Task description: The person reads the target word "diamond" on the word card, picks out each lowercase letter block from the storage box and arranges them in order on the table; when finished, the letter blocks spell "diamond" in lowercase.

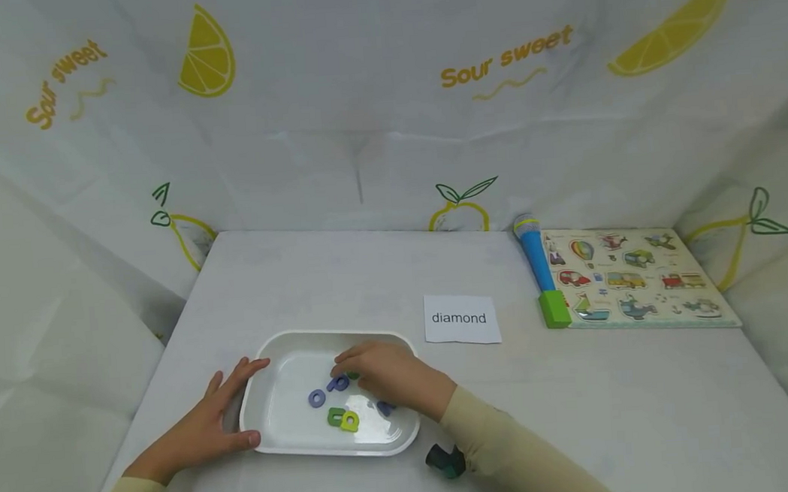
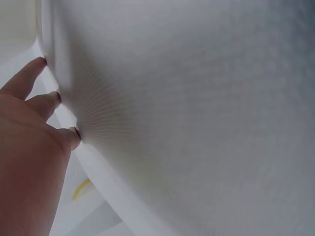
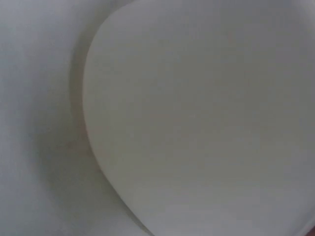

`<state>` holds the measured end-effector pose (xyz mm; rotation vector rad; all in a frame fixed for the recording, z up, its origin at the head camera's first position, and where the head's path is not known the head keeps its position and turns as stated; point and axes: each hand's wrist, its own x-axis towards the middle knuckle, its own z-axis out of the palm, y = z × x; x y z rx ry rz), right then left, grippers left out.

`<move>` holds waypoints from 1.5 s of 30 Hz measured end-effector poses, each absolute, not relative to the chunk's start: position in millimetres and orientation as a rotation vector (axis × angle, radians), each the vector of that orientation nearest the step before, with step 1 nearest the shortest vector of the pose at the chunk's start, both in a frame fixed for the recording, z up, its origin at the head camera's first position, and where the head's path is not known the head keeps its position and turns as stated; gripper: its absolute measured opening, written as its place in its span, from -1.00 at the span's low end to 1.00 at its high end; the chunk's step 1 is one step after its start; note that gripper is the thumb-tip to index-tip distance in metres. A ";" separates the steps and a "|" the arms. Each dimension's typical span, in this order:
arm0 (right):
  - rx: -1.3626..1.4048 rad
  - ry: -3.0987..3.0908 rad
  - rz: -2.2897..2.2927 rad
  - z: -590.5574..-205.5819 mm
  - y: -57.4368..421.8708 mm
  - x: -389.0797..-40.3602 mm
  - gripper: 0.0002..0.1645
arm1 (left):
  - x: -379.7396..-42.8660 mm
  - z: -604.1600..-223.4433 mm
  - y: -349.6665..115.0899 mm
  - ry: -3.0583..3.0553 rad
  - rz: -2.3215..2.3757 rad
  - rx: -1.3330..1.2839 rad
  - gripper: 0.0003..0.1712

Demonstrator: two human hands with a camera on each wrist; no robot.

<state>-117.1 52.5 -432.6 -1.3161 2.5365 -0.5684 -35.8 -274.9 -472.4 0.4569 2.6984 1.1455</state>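
Observation:
A white tray lies on the table with several small coloured letters in it. My left hand spreads its fingers at the tray's left end, fingertips and thumb at the rim; in the left wrist view the left hand has its fingertips against a white surface. My right hand reaches into the tray, fingertips down by a purple letter and a green letter. I cannot tell whether it pinches either. Nearby lie a purple ring-shaped letter, a green letter and a yellow-green letter.
Another purple letter is partly under the right hand. Right of the tray lies a card reading "diamond". Farther right are a blue toy microphone, a green block and a picture puzzle board. White fabric surrounds the table.

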 end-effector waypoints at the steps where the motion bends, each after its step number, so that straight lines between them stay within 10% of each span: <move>1: -1.317 2.542 -0.557 -433.4 51.3 -117.1 -0.49 | -35.6 -472.1 -274.4 2.701 1.145 0.465 0.14; 27: -1.471 2.595 -0.421 -429.5 51.1 -117.4 -0.56 | -34.2 -472.5 -272.8 2.671 1.188 0.442 0.09; 45: -1.120 2.979 -0.938 -413.8 183.2 -92.4 -0.59 | -35.3 -473.6 -276.0 2.694 1.141 0.439 0.11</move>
